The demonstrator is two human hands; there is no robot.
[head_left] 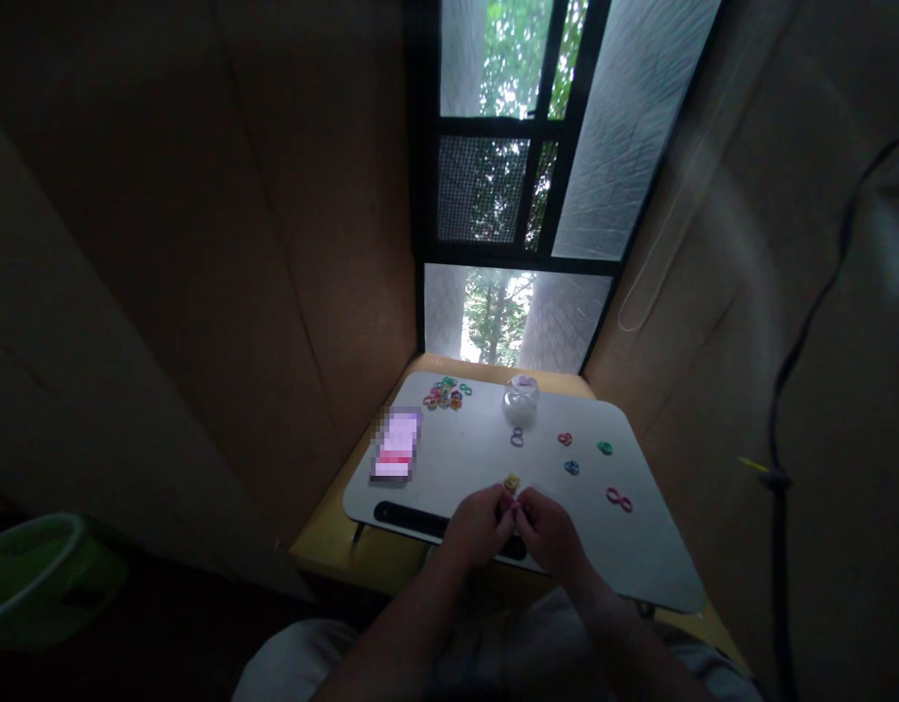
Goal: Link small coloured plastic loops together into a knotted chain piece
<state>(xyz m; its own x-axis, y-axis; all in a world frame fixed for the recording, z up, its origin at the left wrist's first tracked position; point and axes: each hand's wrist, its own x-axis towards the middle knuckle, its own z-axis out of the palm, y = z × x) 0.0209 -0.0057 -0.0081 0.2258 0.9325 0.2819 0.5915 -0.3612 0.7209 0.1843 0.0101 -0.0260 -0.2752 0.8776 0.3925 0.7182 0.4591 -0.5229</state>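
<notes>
My left hand [482, 525] and my right hand [547, 526] meet over the near edge of the white board [464, 468]. Both have their fingers pinched together around something small and pinkish, mostly hidden by the fingertips. Just beyond the fingertips lies a yellow band bundle [512, 482]. Farther up the board is a purple band [518, 437]. To the right lie red bands [565, 440], a blue bundle [571, 468], a green bundle [605, 448] and a pink twisted band [619, 500].
A pile of coloured bands [446, 393] lies at the board's far left, above a phone [397, 446]. A clear round container [521, 400] stands at the back. A green basket [47, 580] is at lower left; a dark cable [778, 439] hangs at right.
</notes>
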